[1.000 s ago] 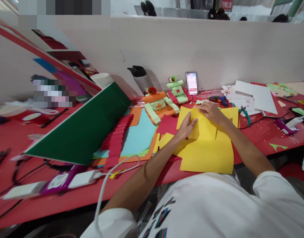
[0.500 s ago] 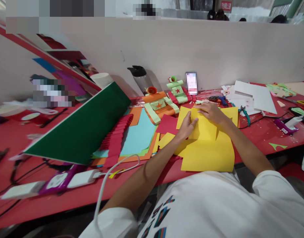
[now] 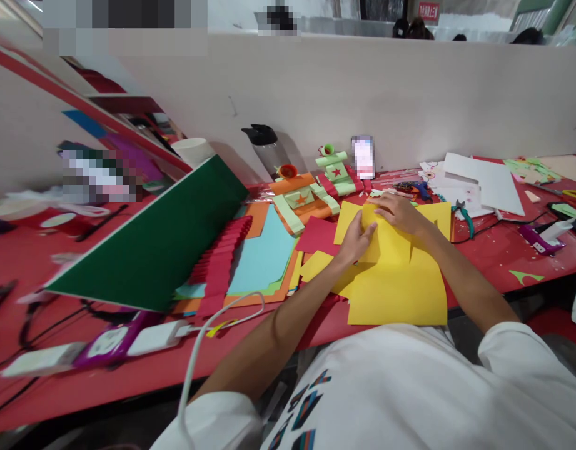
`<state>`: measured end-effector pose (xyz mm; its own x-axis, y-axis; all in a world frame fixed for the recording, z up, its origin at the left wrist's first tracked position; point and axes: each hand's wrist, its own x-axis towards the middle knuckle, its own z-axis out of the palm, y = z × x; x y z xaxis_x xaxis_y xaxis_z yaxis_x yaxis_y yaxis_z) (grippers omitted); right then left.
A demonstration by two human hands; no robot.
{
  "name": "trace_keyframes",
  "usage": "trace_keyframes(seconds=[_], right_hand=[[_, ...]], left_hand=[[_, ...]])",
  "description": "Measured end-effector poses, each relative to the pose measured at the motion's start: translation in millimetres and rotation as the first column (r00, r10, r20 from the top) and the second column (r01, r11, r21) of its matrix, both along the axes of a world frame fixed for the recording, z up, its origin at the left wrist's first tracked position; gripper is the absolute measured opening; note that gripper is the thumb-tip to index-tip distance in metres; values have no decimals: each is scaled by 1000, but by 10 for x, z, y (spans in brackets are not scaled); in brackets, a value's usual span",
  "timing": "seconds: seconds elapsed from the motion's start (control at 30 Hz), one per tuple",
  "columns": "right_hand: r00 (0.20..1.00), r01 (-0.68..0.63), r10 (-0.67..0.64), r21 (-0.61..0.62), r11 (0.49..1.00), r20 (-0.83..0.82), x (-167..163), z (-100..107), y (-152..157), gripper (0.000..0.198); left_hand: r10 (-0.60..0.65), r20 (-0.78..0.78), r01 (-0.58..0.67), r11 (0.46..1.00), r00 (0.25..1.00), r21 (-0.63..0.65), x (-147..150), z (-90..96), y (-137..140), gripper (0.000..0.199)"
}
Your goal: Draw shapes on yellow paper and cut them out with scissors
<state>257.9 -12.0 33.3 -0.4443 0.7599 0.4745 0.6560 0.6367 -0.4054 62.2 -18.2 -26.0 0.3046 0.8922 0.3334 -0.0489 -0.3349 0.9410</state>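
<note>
In the head view, a large sheet of yellow paper (image 3: 400,297) hangs over the table's front edge, its upper part raised between my hands. My left hand (image 3: 356,239) grips its left side, thumb up and the fingertips partly hidden. At its upper edge my right hand (image 3: 396,211) is closed on the paper, with fingers bent over it. More yellow paper (image 3: 438,215) lies beneath and behind. Left of my hands is a sheet of red paper (image 3: 318,235). Behind them stand paper figures, one orange and green (image 3: 301,199), the other green and red (image 3: 337,170).
A green board (image 3: 161,237) leans at the left beside pleated red paper (image 3: 219,262) and stacked coloured sheets (image 3: 259,259). A bottle (image 3: 265,150) and a phone (image 3: 363,157) stand along the wall. Pliers (image 3: 463,219) lie at the right. A white cable (image 3: 196,356) crosses the front edge.
The lower part of the yellow sheet has shifted slightly to the right. Both hands stay almost where they were, still on the paper.
</note>
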Motion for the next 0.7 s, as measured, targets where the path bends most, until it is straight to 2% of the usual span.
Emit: trace_keyframes(seconds=[0.13, 0.3, 0.43, 0.53, 0.7], right_hand=[[993, 22, -13, -76, 997, 115, 194, 75, -10, 59], [976, 95, -73, -97, 991, 207, 395, 137, 9, 40], [979, 64, -49, -68, 996, 200, 426, 115, 45, 29], [979, 62, -43, -92, 994, 201, 431, 106, 62, 20], [984, 62, -45, -90, 994, 175, 367, 115, 28, 26]], left_hand=[[78, -25, -77, 996, 997, 45, -36, -22, 66, 55], [80, -34, -80, 997, 996, 16, -55, -52, 114, 59], [74, -13, -74, 997, 997, 21, -53, -70, 124, 59], [78, -14, -78, 997, 997, 22, -56, -71, 123, 58], [35, -24, -35, 999, 999, 1, -59, -33, 87, 50]])
